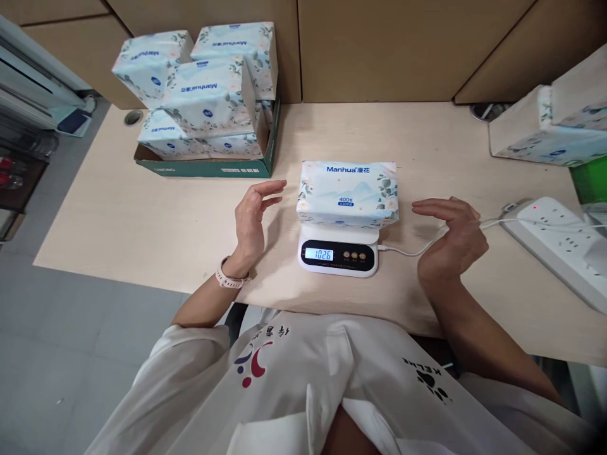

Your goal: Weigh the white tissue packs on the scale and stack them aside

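Note:
A pack of tissues (pixel 348 194) with blue lettering rests on a white digital scale (pixel 308 262) in the middle of the table. The scale's lit display reads what looks like 102.6. To the left of the pack, apart from it, is my left hand (pixel 253 218), fingers stretched out and holding nothing. My right hand (pixel 450 237) hovers to the right of the pack, also apart from it, with its fingers extended and nothing in them. A white cable (pixel 403 253) leaves the scale's right side and passes by my right hand.
Several tissue packs (pixel 211 95) are piled in a green box (pixel 199 169) at the back left. More packs (pixel 526 136) stand at the back right, by a green surface. A white power strip (pixel 559 234) lies on the right. Brown panels (pixel 379 50) border the table's back.

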Motion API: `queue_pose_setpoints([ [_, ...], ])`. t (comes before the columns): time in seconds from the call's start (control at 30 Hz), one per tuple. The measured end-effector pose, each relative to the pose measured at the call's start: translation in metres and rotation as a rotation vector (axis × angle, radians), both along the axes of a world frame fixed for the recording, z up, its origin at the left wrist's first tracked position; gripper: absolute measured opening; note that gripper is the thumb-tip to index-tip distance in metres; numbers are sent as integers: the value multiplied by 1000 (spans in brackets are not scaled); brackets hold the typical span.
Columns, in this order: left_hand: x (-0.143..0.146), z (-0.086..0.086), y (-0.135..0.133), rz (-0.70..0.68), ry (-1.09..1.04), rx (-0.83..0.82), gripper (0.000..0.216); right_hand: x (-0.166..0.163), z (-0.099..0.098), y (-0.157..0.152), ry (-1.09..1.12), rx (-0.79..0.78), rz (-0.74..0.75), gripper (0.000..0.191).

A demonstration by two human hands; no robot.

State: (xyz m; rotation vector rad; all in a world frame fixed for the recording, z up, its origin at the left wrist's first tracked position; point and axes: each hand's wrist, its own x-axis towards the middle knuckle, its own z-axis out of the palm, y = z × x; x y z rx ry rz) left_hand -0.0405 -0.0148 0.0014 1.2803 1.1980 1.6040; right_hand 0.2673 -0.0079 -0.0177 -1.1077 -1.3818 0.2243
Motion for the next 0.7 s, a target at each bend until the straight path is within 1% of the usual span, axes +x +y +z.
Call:
queue_pose_setpoints([
  [0.13,-1,-1,-1,-12,20,-2,49,0,-1,1,-8,-1,5,58],
  [0.3,0,0,0,-38,6,-4,48,0,-2,1,-28,-7,-20,64],
  [0.5,2,2,1,3,-28,-11,47,1,2,-1,-66,-43,7,65],
  [0.7,0,-2,1,-84,-34,-33,52,0,0,0,-41,-31,-4,63],
])
